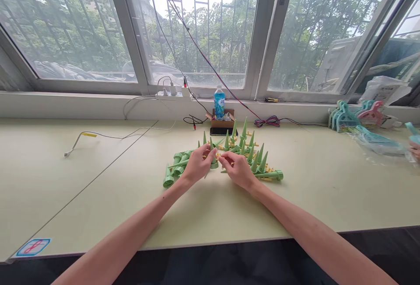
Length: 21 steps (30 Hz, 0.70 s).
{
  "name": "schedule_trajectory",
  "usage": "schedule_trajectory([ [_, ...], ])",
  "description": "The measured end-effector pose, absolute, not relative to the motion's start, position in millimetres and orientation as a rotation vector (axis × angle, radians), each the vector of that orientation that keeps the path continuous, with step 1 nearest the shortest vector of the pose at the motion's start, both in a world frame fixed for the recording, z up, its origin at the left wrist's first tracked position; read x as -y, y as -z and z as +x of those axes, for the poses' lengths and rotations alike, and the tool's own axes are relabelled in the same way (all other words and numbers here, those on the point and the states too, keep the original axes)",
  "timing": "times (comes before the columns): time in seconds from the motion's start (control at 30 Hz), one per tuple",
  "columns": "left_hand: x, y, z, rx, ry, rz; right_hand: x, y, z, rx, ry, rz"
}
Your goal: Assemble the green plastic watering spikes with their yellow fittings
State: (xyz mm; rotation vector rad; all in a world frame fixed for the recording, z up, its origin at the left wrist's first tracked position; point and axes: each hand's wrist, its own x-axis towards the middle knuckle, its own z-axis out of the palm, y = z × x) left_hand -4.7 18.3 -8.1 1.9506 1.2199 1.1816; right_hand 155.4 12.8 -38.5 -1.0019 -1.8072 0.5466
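- One green spike (214,165) sits in our left hand (198,163), thumb and fingers closed on it.
- Our right hand (239,170), at its three o'clock, is pinched closed; we cannot tell what it holds.
- More spikes (262,162) and yellow pegs (269,169) spread from nine to three.
- At twelve: phone (223,132), blue bottle (219,103).

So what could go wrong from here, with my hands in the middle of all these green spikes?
Your left hand and right hand are close among the upright green spikes, so a wrist could knock one over. The small yellow pieces lie loosely among them and might get scattered. The blue bottle stands just behind, and could tip if bumped.
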Motion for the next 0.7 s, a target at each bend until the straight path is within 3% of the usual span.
schedule_trajectory([
  [0.7,-21.2,7.2,-3.8,-1.157,-1.213,1.754,-14.3,38.2,159.4,1.856,-0.443,-0.831],
])
